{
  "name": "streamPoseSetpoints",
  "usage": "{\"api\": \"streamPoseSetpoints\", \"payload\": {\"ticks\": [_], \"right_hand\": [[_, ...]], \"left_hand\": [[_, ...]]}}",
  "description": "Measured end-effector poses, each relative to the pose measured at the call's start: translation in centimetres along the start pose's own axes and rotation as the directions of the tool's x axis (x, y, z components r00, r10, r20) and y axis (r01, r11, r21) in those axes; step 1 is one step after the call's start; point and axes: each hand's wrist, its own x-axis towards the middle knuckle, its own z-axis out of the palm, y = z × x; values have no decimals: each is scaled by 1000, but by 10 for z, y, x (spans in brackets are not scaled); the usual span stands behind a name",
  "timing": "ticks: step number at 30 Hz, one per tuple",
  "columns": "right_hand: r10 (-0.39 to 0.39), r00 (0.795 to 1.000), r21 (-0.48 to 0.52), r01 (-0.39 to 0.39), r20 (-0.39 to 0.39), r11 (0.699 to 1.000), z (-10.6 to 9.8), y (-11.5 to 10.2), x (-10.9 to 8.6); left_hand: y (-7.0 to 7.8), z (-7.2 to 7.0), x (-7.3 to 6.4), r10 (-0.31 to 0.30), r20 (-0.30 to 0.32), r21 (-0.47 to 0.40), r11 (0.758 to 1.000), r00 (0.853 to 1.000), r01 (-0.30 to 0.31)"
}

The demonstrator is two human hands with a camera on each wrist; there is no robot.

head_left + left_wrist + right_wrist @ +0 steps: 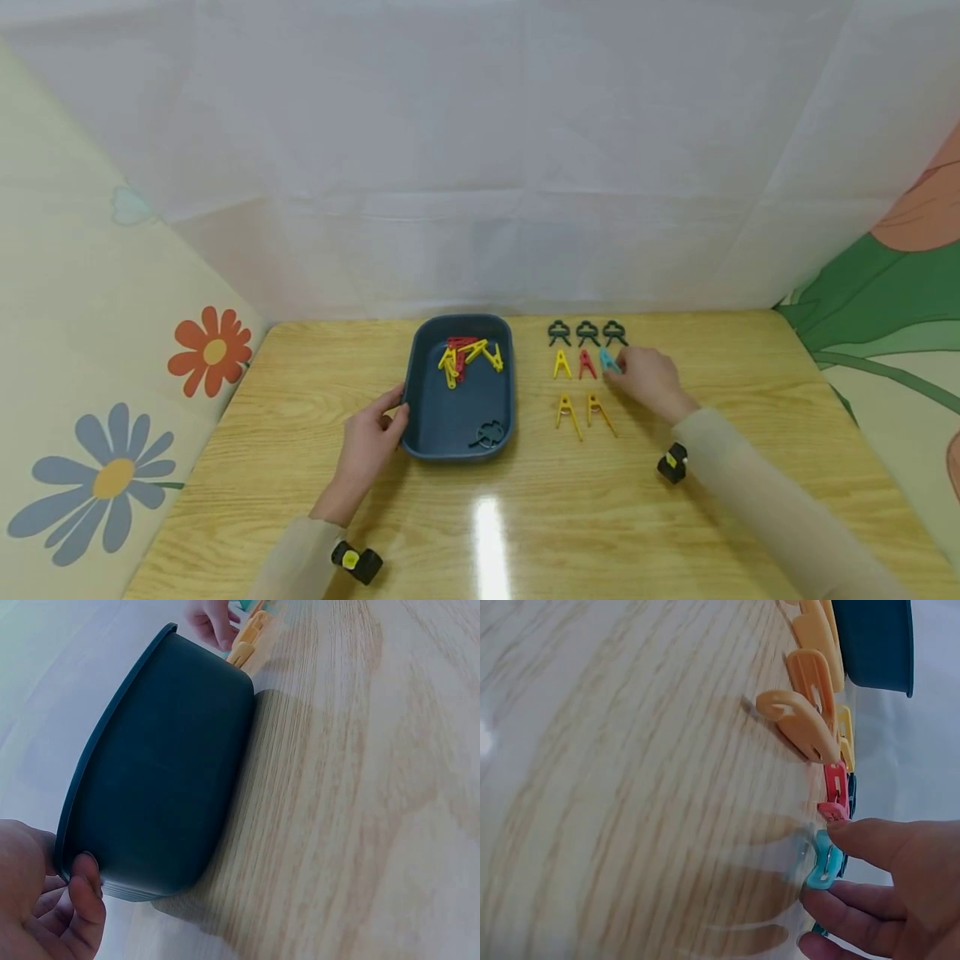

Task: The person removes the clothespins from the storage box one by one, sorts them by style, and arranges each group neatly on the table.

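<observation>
Near the far edge of the worktop (525, 517), the right hand (649, 382) is pinching a blue clip (609, 361) in its fingers, probably light, stiff and springy, best held by its sides; the left hand (371, 437) is gripping a tray (442, 417).

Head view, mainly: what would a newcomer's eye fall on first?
Probably the dark blue tray near the middle of the wooden table, with yellow and red clips bunched toward its far end and the left hand gripping its left side. Next, to the tray's right, come three rows of clips, where the right hand pinches the light blue clip at the right end of the middle row.
</observation>
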Motion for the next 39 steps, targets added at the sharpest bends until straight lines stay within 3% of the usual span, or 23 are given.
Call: {"api": "streamPoseSetpoints", "payload": {"ticks": [21, 35, 39], "right_hand": [[-13, 1000, -74, 11, -17, 997, 3, -6, -1], [-5, 1000, -63, 5, 5, 998, 3, -6, -3], [-23, 999, -42, 22, -25, 999, -2, -8, -4]], "left_hand": [[0, 0, 0, -6, 9, -1, 1000, 1000, 6], [-1, 0, 0, 14, -2, -11, 1000, 1000, -14], [-1, 0, 0, 15, -5, -8, 1000, 1000, -15]]}}
